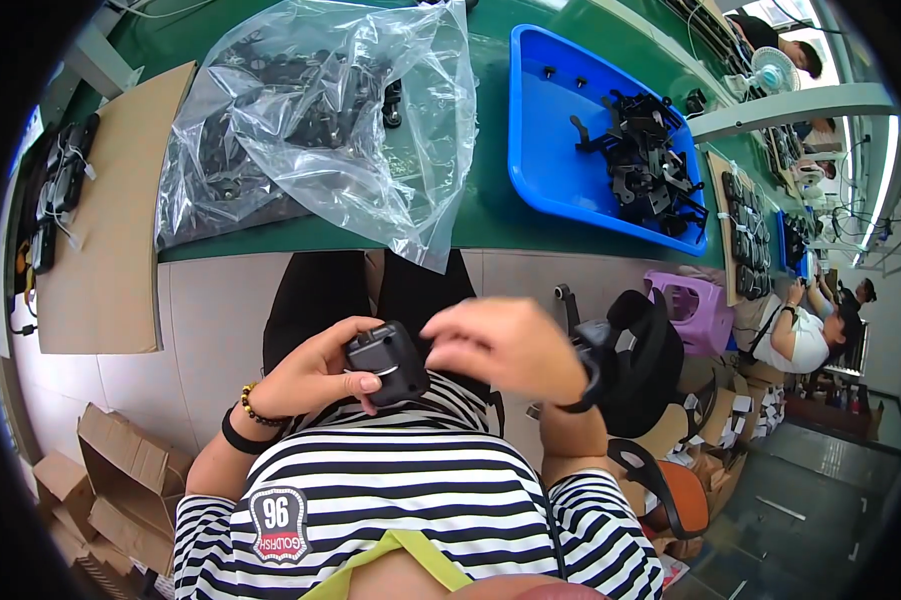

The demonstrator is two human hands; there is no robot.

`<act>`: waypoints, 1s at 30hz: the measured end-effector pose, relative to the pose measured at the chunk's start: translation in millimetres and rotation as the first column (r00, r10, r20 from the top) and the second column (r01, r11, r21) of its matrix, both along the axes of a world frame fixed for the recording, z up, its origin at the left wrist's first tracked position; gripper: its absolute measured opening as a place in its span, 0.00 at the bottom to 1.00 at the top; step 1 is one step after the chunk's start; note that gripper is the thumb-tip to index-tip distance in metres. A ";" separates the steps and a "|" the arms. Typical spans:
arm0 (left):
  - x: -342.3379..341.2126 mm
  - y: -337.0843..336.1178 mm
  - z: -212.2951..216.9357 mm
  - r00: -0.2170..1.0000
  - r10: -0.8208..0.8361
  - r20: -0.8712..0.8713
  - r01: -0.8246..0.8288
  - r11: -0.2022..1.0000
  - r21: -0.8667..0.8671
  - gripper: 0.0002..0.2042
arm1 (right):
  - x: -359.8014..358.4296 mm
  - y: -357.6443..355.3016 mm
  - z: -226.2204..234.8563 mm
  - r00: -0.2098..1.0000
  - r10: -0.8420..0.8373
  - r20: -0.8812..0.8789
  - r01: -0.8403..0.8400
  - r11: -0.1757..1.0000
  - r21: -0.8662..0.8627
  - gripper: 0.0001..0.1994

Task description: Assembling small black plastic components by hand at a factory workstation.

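Close to my body, above my lap, my left hand (318, 372) grips a small black plastic device (400, 370) with rounded corners. Its thumb presses on the near side, and the fingers are mostly hidden behind. Just right of the device hovers my right hand (510, 345), slightly blurred, its bent fingers apart and nothing visible in them. A small gap seems to separate those fingertips from the device. On the green table (490, 215) ahead, a clear plastic bag (435, 120) covers many black parts. To its right, a blue tray (516, 125) holds a pile of black bracket-like parts (650, 165).
A cardboard sheet (110, 240) lies at the left, with black devices and cables (65, 180) beyond it. A black chair (635, 350) and a purple stool (692, 318) stand right. Cardboard boxes (130, 460) sit lower left. Another person (800, 335) works far right.
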State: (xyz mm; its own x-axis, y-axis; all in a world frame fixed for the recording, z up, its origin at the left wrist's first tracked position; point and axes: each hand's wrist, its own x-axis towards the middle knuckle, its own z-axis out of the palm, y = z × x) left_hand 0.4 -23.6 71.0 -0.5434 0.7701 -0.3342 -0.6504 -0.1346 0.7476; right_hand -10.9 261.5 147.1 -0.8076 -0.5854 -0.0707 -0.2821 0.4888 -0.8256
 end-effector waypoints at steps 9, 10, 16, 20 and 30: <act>10.6 -11.4 -6.7 0.965 0.207 0.159 -0.210 0.978 0.002 0.27 | -115.4 100.5 -6.8 0.299 -0.149 -0.943 0.937 0.230 0.261 0.19; 11.4 -11.2 -6.8 0.963 0.215 0.162 -0.217 0.976 -0.001 0.27 | -121.1 99.3 -10.3 0.311 -0.117 -0.943 0.942 0.170 0.289 0.20; 10.4 -5.1 -3.5 0.908 0.370 0.195 -0.369 0.929 -0.044 0.28 | -134.0 99.6 -20.8 0.315 -0.296 -0.902 0.872 0.465 0.152 0.17; 0.0 -7.5 -3.2 0.940 0.302 0.159 -0.283 0.950 -0.131 0.28 | -95.4 89.1 2.7 0.608 -0.732 -0.307 0.662 0.681 -0.313 0.19; -8.5 1.6 1.0 0.977 0.208 0.034 -0.195 0.953 -0.233 0.31 | 12.2 6.6 -24.7 0.994 -0.099 0.048 0.110 0.905 -0.411 0.21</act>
